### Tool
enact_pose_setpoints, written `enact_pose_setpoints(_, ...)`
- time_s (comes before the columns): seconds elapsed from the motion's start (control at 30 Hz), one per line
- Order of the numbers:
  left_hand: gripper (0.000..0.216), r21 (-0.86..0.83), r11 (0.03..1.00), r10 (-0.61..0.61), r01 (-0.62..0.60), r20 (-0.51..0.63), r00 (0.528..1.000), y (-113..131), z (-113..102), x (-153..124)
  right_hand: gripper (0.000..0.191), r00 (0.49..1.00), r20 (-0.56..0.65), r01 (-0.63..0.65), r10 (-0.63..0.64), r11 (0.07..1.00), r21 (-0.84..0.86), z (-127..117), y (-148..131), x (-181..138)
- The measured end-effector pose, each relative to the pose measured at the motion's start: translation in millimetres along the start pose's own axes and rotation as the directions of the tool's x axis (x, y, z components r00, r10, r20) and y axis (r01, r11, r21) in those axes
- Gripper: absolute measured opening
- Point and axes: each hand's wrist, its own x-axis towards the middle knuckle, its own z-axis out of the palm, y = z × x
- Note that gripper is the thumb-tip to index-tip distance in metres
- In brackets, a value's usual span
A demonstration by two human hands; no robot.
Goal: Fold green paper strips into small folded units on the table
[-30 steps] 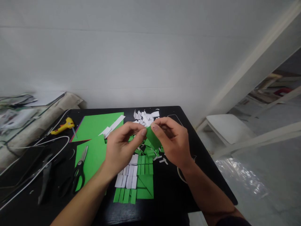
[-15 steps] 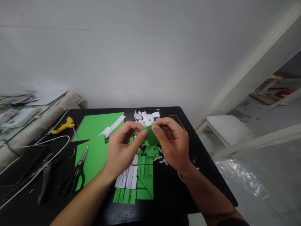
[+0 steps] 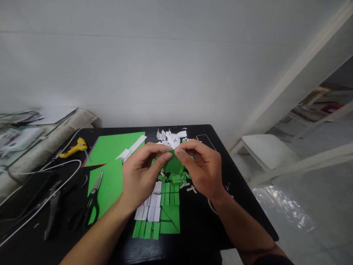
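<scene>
One flat green paper piece (image 3: 173,165), its upper edge clamped by fingers (image 3: 166,158) of left hand (image 3: 139,175) and right hand (image 3: 205,169); black-handled scissors (image 3: 93,201), eight o'clock; curled white scraps (image 3: 171,137), twelve o'clock.

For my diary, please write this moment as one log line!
left hand: pinching green paper; right hand: pinching same paper; scissors: lying unheld

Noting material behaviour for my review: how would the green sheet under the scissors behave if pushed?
The green sheet looks thin and flat, so it would probably be light and bend easily. It may slide on the smooth-looking black table. The scissors lie partly on it, so they might drag along or pin it.
</scene>
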Motion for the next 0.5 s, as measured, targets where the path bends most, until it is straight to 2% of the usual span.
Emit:
enact_pose_setpoints(0.23, 0.002, -0.041, 0.994, -0.102, 0.101, -0.026, 0.994, 2.9, 0.6, 2.2, 0.009, 0.999, -0.048, -0.001, 0.002, 1.0, 0.02, 3.1, -1.9, -1.0)
enact_pose_setpoints(0.5, 0.004, -0.018, 0.998, -0.069, 0.068, -0.017, 0.998, -2.4, -0.3, 1.2, 0.008, 0.997, -0.048, -0.055, 0.056, 0.998, 0.031, 4.4, -0.9, -1.5)
